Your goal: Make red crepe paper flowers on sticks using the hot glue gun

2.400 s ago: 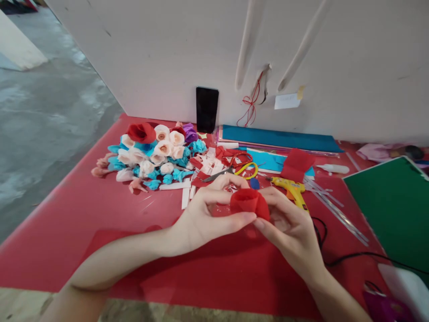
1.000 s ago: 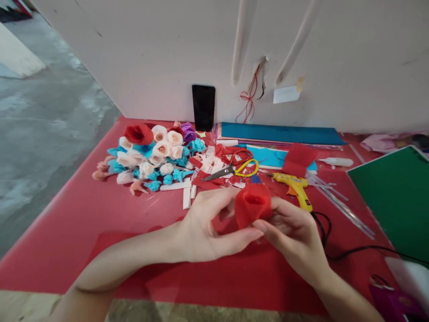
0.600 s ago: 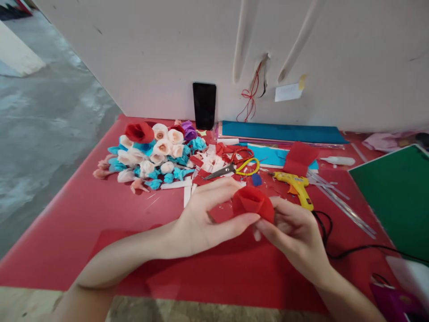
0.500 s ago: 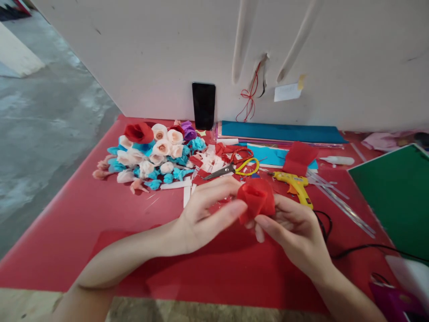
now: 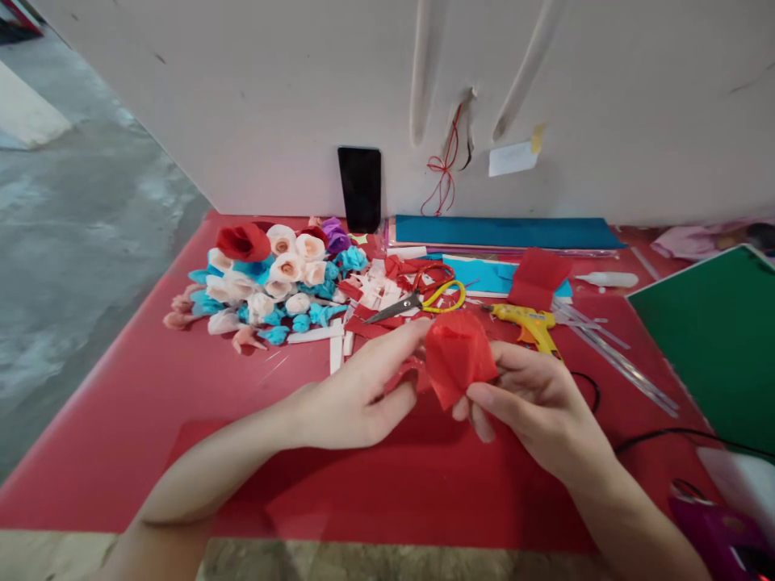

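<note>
A red paper flower [image 5: 461, 355], with overlapping petals around a folded centre, is held up over the near part of the table. My right hand [image 5: 538, 403] pinches its base between thumb and fingers. On the flower's other side, my left hand [image 5: 369, 395] curls its fingers around the back edge of a petal, where the fingertips are hidden; its thumb stands a little off the petal. Just beyond lie scissors [image 5: 445, 297] with one red and one yellow handle. To the right, past my right hand, rests a yellow glue gun [image 5: 533, 327].
Many finished paper flowers [image 5: 284, 270] are heaped at the left. Paper scraps [image 5: 381, 286] lie beside them. A phone [image 5: 362, 190] leans on the wall. Blue paper [image 5: 502, 231], a red paper piece [image 5: 538, 274], clear sticks [image 5: 630, 367], a white bottle [image 5: 609, 279] and a green board [image 5: 714, 339] lie around.
My left thumb has drawn back from the petal it was pressing. The flower has tipped so that more of its front petal shows. The view has shifted slightly.
</note>
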`<state>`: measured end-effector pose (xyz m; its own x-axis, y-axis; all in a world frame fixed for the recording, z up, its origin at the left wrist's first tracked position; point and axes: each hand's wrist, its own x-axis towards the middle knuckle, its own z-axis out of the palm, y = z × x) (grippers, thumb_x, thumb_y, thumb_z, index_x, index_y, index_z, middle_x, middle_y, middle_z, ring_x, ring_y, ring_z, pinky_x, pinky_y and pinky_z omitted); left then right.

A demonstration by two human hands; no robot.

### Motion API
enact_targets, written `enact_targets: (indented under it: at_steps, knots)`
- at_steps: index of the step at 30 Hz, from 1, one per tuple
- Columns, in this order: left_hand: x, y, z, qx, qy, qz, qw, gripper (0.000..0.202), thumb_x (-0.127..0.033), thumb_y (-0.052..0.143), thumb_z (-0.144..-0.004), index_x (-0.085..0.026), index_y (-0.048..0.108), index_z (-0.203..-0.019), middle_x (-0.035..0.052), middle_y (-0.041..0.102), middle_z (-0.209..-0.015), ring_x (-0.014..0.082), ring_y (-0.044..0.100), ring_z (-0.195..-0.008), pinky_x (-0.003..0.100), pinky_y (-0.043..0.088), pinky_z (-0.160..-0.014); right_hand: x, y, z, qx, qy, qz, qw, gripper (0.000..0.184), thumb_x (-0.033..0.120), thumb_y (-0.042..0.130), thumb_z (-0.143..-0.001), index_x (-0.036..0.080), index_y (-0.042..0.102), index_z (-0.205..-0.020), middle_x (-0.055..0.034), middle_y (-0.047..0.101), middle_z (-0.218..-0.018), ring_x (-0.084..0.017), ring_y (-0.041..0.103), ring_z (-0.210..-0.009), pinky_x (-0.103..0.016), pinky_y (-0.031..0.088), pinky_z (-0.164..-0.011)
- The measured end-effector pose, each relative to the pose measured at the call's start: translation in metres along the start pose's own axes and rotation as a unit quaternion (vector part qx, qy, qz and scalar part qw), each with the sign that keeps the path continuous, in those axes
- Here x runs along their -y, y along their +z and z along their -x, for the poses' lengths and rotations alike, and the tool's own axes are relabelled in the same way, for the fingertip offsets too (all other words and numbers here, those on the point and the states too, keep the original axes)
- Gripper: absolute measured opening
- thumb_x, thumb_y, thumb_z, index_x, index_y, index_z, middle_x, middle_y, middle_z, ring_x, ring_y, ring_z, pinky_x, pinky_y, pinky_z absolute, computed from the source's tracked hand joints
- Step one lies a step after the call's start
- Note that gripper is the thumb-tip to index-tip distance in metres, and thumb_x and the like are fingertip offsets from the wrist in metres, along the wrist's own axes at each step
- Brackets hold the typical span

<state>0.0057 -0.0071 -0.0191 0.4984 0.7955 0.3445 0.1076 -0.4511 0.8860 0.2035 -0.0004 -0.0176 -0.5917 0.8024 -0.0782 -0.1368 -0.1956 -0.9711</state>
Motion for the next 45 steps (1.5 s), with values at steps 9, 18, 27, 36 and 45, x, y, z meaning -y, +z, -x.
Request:
enact_targets:
  at_steps: [9, 18, 27, 36, 45]
  knots:
    - [-0.006, -0.010, -0.004, 0.063, 0.036, -0.077, 0.994, 0.047, -0.015, 0.066, -0.077, -0.021, 0.049, -0.120, 0.0027, 0.065, -0.111, 0.0138, 0.063, -0.099, 0.020, 0.049, -0.088, 0.000, -0.009, 0.006, 0.057, -0.025, 0.167, 0.984, 0.011, 0.027, 0.064, -0.082, 0.016, 0.060, -0.080, -0.0001, 0.060, -0.068, -0.009, 0.052, -0.059, -0.020, 0.041, -0.052]
    - [-0.004, -0.011, -0.006, 0.086, 0.161, -0.161, 0.970, 0.029, -0.020, 0.054, -0.088, -0.013, 0.053, -0.116, 0.0068, 0.067, -0.090, 0.0149, 0.057, -0.083, 0.027, 0.050, -0.078, 0.008, -0.007, 0.009, 0.071, 0.028, 0.239, 0.968, 0.015, 0.028, 0.058, -0.083, 0.016, 0.058, -0.074, 0.0030, 0.052, -0.062, -0.007, 0.046, -0.059, -0.017, 0.038, -0.053]
    - [-0.009, -0.006, -0.008, 0.057, 0.210, -0.270, 0.938, 0.011, -0.015, 0.062, -0.083, -0.015, 0.067, -0.073, 0.0020, 0.068, -0.073, 0.0152, 0.061, -0.081, 0.029, 0.050, -0.076, 0.018, -0.002, 0.014, 0.024, 0.035, 0.330, 0.943, 0.008, 0.019, 0.058, -0.077, 0.019, 0.065, -0.081, 0.0041, 0.056, -0.061, -0.005, 0.046, -0.053, -0.013, 0.038, -0.049]
    - [-0.004, -0.010, -0.003, 0.056, 0.222, -0.238, 0.944, 0.008, -0.009, 0.069, -0.076, -0.016, 0.069, -0.078, 0.0018, 0.070, -0.082, 0.0152, 0.059, -0.092, 0.032, 0.047, -0.085, 0.022, -0.003, 0.016, 0.049, 0.007, 0.343, 0.938, 0.009, 0.017, 0.061, -0.080, 0.020, 0.066, -0.086, 0.0062, 0.057, -0.061, -0.002, 0.043, -0.049, -0.010, 0.033, -0.047]
    - [-0.005, -0.010, -0.003, 0.046, 0.177, -0.196, 0.963, 0.014, -0.011, 0.075, -0.070, -0.018, 0.066, -0.078, 0.0005, 0.068, -0.083, 0.0113, 0.059, -0.091, 0.025, 0.045, -0.087, 0.018, -0.003, 0.015, 0.055, 0.001, 0.310, 0.949, 0.007, 0.019, 0.059, -0.081, 0.018, 0.066, -0.081, 0.0051, 0.057, -0.060, -0.003, 0.042, -0.049, -0.012, 0.033, -0.046]
